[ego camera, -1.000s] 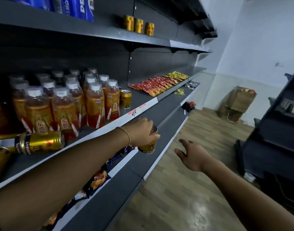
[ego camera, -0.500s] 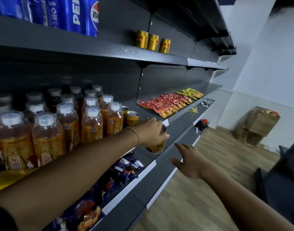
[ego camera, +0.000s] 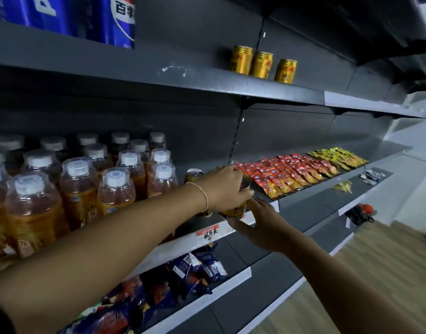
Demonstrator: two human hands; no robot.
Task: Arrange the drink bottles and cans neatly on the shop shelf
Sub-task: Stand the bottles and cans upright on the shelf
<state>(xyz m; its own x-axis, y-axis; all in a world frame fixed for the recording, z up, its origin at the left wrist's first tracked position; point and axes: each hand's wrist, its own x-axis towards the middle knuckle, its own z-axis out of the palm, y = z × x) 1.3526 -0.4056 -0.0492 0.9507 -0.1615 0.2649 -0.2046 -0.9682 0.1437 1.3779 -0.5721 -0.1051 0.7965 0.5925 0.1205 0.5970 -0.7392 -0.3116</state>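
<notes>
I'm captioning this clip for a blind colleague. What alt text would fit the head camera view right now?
A person's left hand grips a gold can from above at the front edge of a shop shelf, with the right hand beside the can's base. Orange drink bottles stand to the left, red snack packets to the right.
</notes>
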